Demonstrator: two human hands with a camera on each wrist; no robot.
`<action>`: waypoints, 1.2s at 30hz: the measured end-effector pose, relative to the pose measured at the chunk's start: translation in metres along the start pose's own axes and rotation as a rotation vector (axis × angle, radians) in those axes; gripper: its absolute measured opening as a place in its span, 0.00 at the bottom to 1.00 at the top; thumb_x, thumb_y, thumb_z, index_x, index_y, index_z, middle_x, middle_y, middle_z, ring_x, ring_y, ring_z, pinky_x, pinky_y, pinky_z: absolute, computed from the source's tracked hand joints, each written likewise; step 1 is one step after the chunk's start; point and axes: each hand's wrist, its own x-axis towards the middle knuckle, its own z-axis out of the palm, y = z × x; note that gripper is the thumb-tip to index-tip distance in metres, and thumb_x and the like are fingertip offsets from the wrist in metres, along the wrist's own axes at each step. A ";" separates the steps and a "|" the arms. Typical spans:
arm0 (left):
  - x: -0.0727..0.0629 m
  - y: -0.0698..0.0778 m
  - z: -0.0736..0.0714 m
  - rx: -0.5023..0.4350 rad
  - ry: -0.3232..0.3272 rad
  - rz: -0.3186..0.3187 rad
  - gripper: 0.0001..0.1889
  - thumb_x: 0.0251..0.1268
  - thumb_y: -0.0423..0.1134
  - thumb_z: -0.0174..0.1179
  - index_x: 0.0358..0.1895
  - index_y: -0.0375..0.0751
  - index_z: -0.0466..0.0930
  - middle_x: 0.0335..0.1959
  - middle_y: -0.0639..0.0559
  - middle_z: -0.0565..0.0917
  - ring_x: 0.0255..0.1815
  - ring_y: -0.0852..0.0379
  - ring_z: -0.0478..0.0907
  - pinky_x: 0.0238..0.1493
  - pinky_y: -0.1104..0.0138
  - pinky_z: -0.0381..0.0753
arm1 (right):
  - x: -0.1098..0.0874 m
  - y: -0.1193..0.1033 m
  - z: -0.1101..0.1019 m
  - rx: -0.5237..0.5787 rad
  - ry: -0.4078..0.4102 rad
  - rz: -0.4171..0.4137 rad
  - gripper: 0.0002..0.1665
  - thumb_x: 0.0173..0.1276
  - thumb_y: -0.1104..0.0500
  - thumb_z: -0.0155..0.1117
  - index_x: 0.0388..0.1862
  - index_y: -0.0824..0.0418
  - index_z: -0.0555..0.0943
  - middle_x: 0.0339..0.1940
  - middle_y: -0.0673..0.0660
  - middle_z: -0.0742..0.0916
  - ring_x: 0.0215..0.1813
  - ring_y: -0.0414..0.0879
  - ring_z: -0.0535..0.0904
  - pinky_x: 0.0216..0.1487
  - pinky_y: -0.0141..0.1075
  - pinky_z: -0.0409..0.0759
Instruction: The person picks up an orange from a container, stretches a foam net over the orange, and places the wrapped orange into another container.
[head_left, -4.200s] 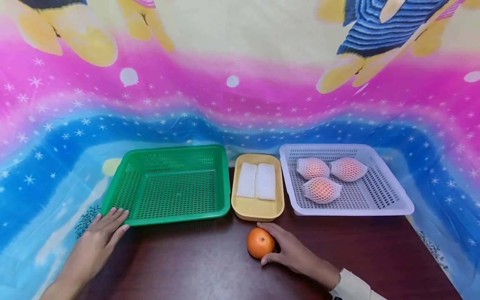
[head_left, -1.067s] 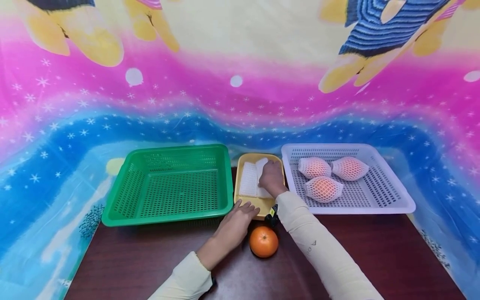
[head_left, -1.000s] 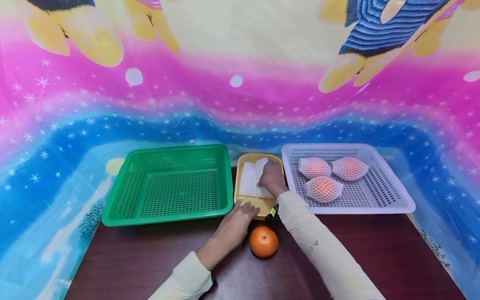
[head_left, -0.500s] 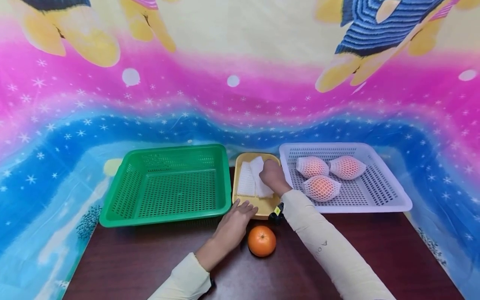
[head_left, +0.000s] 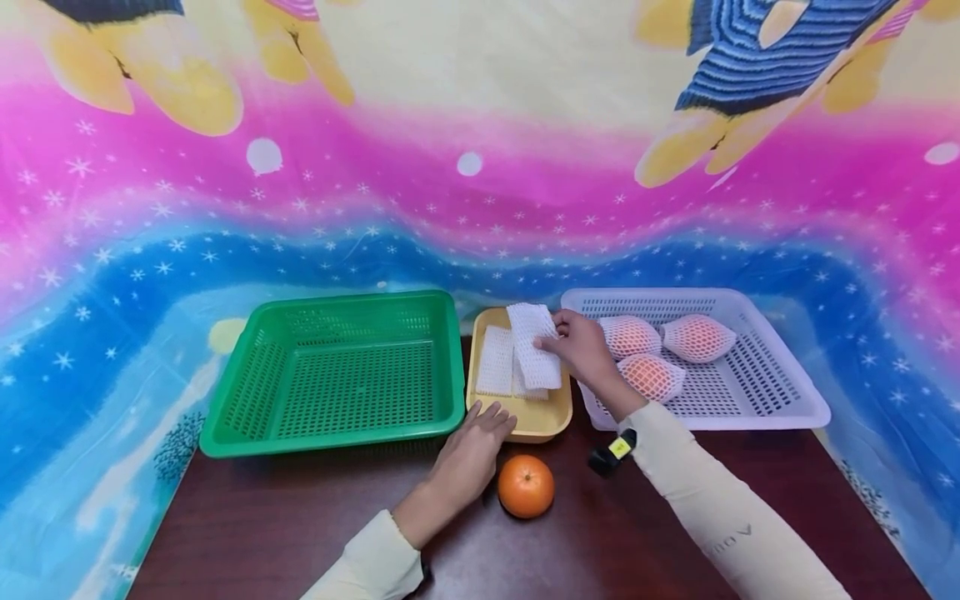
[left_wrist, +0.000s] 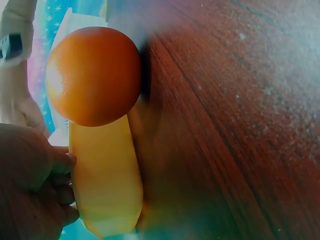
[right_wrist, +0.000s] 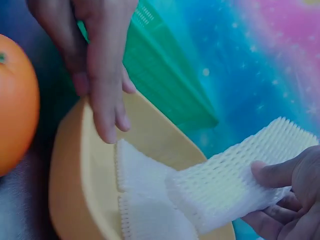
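My right hand (head_left: 588,350) pinches a white foam net sleeve (head_left: 536,362) between thumb and fingers, holding it raised and tilted over the yellow tray (head_left: 543,422). In the right wrist view the held sleeve (right_wrist: 235,175) overlaps others lying in the tray, such as one flat foam net (head_left: 494,362) on its left side. My left hand (head_left: 468,454) rests at the tray's near left corner, its extended fingers (right_wrist: 102,115) reaching over the rim. An orange (head_left: 526,487) stands on the table in front of the tray, just right of the left hand.
A green basket (head_left: 337,439) stands left of the tray with nothing in it. To the right, a white basket (head_left: 757,419) holds three round fruits in foam nets, one of them a netted fruit (head_left: 699,338) at the back. A patterned cloth (head_left: 450,233) hangs behind.
The left hand has moved from the green basket to the tray. The right hand has left the orange, taken a foam net from the tray and lifted it, shifting right.
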 end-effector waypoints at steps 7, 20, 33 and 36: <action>0.001 0.000 0.001 -0.019 0.003 -0.015 0.21 0.65 0.25 0.60 0.60 0.41 0.84 0.60 0.48 0.86 0.70 0.51 0.78 0.76 0.53 0.71 | -0.034 0.008 -0.006 0.252 -0.052 -0.024 0.18 0.62 0.65 0.76 0.44 0.70 0.76 0.39 0.62 0.88 0.39 0.39 0.82 0.37 0.27 0.82; -0.011 0.016 -0.014 -0.613 0.122 -0.182 0.20 0.84 0.36 0.46 0.72 0.37 0.65 0.65 0.42 0.81 0.65 0.48 0.81 0.66 0.55 0.81 | -0.104 0.003 0.004 0.438 -0.039 -0.090 0.19 0.59 0.70 0.76 0.45 0.72 0.77 0.44 0.70 0.89 0.41 0.37 0.87 0.40 0.30 0.88; -0.019 0.027 -0.035 -0.878 0.269 -0.317 0.09 0.68 0.36 0.66 0.48 0.41 0.80 0.42 0.52 0.80 0.42 0.59 0.80 0.43 0.71 0.84 | -0.127 0.001 0.015 0.534 -0.105 -0.198 0.27 0.60 0.71 0.75 0.57 0.73 0.75 0.49 0.73 0.86 0.44 0.38 0.87 0.44 0.32 0.89; -0.020 0.027 -0.035 -0.928 0.280 -0.348 0.09 0.67 0.35 0.67 0.47 0.39 0.81 0.42 0.50 0.82 0.42 0.57 0.82 0.43 0.71 0.86 | -0.131 0.007 0.018 0.502 -0.096 -0.219 0.27 0.60 0.70 0.76 0.56 0.70 0.76 0.49 0.71 0.85 0.45 0.37 0.86 0.45 0.31 0.88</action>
